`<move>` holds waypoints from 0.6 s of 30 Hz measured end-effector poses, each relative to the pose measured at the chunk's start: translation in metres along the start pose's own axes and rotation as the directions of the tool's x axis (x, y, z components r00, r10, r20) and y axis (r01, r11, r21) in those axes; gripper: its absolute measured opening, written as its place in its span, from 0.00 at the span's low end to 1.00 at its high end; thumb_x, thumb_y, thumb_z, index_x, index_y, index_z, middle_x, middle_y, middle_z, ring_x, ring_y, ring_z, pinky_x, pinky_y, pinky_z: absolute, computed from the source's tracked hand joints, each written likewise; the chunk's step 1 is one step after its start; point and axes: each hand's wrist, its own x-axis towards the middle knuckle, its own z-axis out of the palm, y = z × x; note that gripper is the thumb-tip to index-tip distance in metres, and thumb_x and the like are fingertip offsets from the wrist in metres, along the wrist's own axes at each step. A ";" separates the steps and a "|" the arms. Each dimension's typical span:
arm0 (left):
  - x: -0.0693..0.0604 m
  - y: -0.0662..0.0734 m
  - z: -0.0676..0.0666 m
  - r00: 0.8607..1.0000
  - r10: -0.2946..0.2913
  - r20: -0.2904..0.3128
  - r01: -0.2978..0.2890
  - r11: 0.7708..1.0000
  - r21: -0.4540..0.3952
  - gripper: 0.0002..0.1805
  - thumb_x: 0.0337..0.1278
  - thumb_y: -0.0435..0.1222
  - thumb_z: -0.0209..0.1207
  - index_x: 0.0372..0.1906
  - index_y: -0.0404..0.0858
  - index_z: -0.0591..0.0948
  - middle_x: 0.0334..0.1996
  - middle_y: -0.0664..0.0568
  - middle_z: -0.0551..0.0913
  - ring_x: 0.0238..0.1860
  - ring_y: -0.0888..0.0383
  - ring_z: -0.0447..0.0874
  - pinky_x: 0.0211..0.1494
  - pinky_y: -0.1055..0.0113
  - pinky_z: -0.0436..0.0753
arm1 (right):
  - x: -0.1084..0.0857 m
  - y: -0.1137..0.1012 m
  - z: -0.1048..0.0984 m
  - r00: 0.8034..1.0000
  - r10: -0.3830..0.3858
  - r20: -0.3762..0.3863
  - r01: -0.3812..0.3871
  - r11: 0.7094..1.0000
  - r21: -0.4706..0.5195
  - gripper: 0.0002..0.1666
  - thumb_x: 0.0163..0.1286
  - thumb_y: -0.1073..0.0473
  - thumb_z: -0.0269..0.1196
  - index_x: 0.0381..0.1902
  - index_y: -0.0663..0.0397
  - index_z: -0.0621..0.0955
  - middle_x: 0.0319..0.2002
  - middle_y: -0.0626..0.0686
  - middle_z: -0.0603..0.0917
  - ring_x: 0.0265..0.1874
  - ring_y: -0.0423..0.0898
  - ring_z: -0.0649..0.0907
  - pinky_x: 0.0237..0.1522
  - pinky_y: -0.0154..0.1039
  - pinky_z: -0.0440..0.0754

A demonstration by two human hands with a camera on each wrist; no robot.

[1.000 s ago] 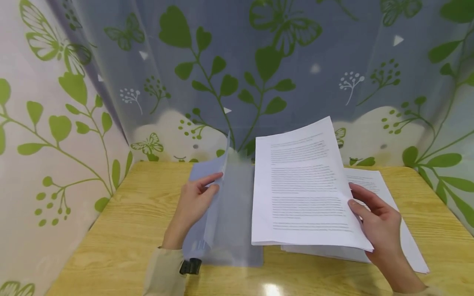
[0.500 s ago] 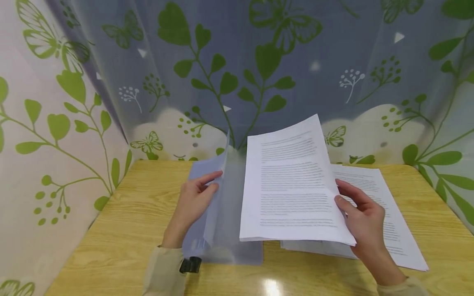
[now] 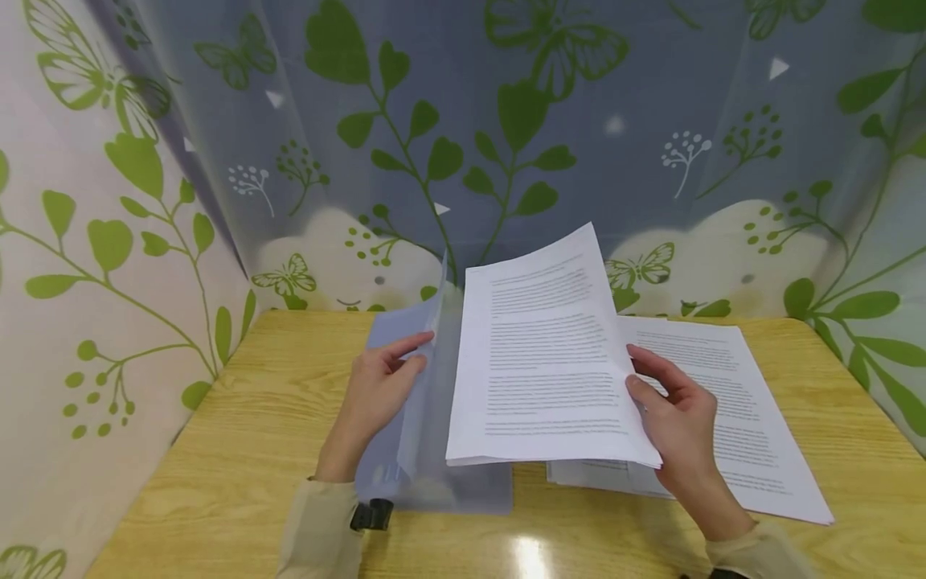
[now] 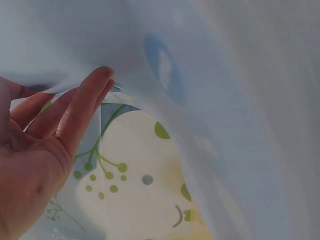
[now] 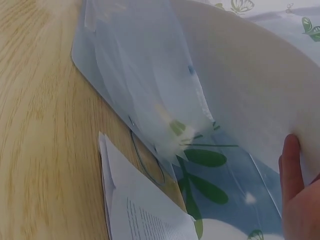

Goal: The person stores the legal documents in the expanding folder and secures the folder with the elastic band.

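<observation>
With your left hand (image 3: 376, 394) touching the folder (image 3: 481, 497) flap, fingers nearly straight, your right hand (image 3: 683, 426) pinches sheets (image 3: 542, 362) between thumb and fingers, tilted up between flap and pile (image 3: 752, 434) over the table (image 3: 239, 450).

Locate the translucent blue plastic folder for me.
In the head view, the translucent blue plastic folder sits on the wood-grain table, just left of centre, its right side partly hidden by the raised printed sheets.

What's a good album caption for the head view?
Left hand touching the raised flap of a bluish translucent folder, right hand holding printed pages over a wooden table.
</observation>
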 end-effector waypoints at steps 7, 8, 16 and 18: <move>0.001 0.002 0.002 1.000 -0.008 -0.009 0.008 1.000 0.020 0.19 0.66 0.37 0.58 0.58 0.50 0.87 0.09 0.61 0.60 0.12 0.63 0.56 0.18 0.71 0.56 | -0.002 0.002 0.010 1.000 -0.027 0.009 0.026 1.000 0.013 0.22 0.72 0.67 0.62 0.62 0.53 0.83 0.47 0.40 0.86 0.32 0.37 0.86 0.32 0.29 0.84; 0.001 0.002 0.002 1.000 -0.006 -0.011 0.007 1.000 0.022 0.19 0.66 0.37 0.58 0.58 0.50 0.87 0.09 0.61 0.60 0.12 0.63 0.56 0.18 0.71 0.56 | -0.002 0.003 0.011 0.999 -0.033 0.011 0.032 0.999 0.007 0.22 0.72 0.67 0.62 0.62 0.53 0.83 0.47 0.40 0.86 0.33 0.37 0.86 0.32 0.29 0.84; 0.002 0.001 0.003 1.000 -0.019 -0.025 0.019 0.999 0.027 0.19 0.64 0.34 0.58 0.56 0.50 0.88 0.09 0.63 0.60 0.13 0.64 0.59 0.19 0.71 0.58 | -0.005 0.006 0.020 0.998 -0.057 0.020 0.058 0.998 -0.040 0.21 0.72 0.66 0.61 0.61 0.53 0.84 0.45 0.39 0.86 0.33 0.37 0.86 0.33 0.30 0.84; 0.002 0.001 0.004 0.999 -0.029 -0.029 0.030 0.999 0.024 0.19 0.64 0.34 0.58 0.56 0.50 0.88 0.10 0.63 0.61 0.14 0.64 0.60 0.19 0.71 0.58 | -0.005 0.007 0.022 0.998 -0.060 0.031 0.061 0.998 -0.035 0.21 0.72 0.67 0.60 0.62 0.54 0.84 0.45 0.39 0.85 0.33 0.37 0.87 0.32 0.30 0.84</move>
